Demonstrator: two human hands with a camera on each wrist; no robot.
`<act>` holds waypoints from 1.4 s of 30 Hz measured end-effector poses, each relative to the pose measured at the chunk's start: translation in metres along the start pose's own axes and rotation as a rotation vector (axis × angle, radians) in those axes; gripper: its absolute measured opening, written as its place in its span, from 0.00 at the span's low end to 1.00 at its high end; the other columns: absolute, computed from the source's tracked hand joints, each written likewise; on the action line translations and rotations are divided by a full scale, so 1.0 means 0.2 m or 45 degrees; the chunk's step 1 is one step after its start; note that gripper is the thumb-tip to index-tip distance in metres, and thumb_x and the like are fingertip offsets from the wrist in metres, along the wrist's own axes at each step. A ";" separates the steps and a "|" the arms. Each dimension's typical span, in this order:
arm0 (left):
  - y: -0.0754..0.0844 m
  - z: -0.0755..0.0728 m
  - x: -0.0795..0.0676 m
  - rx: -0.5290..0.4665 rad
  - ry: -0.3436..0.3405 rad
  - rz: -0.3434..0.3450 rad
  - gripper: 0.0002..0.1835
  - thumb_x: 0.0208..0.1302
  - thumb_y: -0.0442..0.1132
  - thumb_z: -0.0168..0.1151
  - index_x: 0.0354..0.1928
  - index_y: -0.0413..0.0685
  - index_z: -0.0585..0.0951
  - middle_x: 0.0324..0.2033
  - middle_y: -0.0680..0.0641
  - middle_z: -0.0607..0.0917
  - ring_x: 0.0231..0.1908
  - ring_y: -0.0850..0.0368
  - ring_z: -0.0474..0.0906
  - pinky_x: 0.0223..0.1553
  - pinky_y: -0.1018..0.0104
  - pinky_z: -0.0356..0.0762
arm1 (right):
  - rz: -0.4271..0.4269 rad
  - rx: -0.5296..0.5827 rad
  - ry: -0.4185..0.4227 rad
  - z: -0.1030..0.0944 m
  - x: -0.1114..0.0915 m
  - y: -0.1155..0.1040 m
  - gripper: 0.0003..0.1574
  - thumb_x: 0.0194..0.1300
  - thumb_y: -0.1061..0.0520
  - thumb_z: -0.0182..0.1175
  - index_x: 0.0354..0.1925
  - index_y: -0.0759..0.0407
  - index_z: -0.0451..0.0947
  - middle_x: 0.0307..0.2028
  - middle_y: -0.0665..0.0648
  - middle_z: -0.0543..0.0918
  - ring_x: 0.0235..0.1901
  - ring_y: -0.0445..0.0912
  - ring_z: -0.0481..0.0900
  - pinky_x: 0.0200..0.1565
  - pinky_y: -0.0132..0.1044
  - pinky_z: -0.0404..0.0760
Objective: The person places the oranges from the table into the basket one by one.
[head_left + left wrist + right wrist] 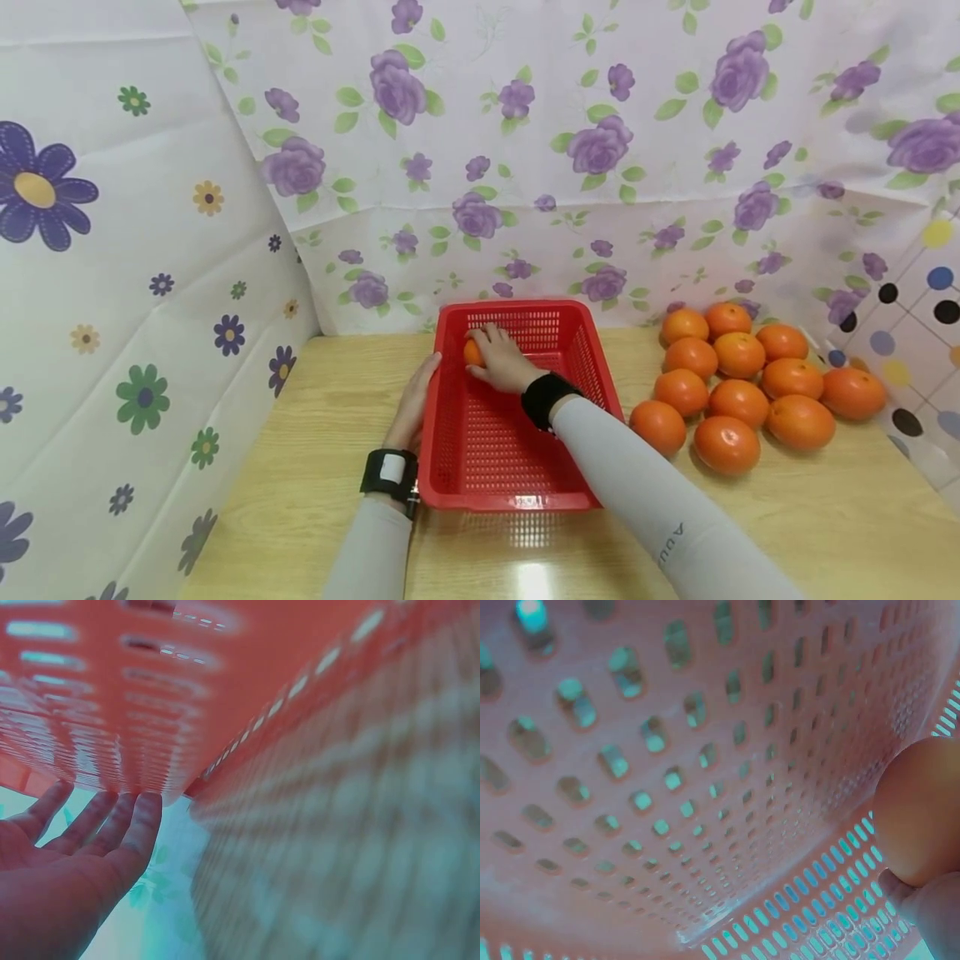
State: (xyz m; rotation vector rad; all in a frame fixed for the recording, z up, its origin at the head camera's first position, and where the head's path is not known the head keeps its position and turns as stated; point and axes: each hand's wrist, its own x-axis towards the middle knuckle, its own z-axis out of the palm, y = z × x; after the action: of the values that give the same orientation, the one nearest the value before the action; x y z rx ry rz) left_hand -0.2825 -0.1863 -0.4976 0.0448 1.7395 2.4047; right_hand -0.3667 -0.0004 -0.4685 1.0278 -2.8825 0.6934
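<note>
A red plastic basket [517,492] with slotted walls stands on the table. Inside it, toward the far left corner, my right hand [504,360] grips an orange [473,353], with part of the fruit covered by the fingers. The right wrist view shows this orange [922,810] with a fingertip against its lower side. Along the basket's left wall lies my left hand [411,404]. In the left wrist view, its extended fingers [139,825] touch the slotted outer wall [161,697].
Several more oranges [738,404] lie grouped on the wooden table [300,475] to the right of the basket. A flowered cloth [480,167] hangs behind the table, another patterned sheet [135,333] covers the left side, and a dotted one [915,350] the right.
</note>
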 end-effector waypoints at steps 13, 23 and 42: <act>-0.01 -0.01 0.00 -0.010 -0.011 0.019 0.34 0.80 0.64 0.46 0.79 0.56 0.61 0.69 0.39 0.73 0.69 0.36 0.68 0.66 0.41 0.73 | -0.044 -0.004 -0.005 0.02 -0.01 0.00 0.37 0.73 0.53 0.67 0.72 0.60 0.64 0.69 0.67 0.64 0.67 0.60 0.66 0.70 0.55 0.68; -0.01 -0.01 0.01 0.017 -0.005 0.011 0.35 0.79 0.66 0.47 0.79 0.58 0.61 0.68 0.41 0.74 0.68 0.39 0.71 0.65 0.41 0.73 | -0.023 0.001 0.004 0.01 0.00 -0.02 0.42 0.71 0.51 0.69 0.75 0.58 0.63 0.69 0.68 0.63 0.67 0.61 0.66 0.69 0.56 0.67; 0.00 -0.01 0.00 0.008 -0.025 -0.006 0.34 0.78 0.67 0.46 0.78 0.63 0.62 0.69 0.39 0.73 0.70 0.33 0.67 0.65 0.37 0.72 | 0.043 0.226 0.062 -0.06 0.01 -0.01 0.45 0.72 0.50 0.69 0.77 0.54 0.59 0.71 0.65 0.61 0.65 0.57 0.65 0.67 0.54 0.72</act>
State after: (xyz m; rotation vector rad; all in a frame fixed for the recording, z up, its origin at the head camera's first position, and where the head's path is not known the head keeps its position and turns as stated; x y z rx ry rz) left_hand -0.2828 -0.1875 -0.4980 0.0645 1.7367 2.3873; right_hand -0.3690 0.0011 -0.4556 0.9651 -2.8443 0.9772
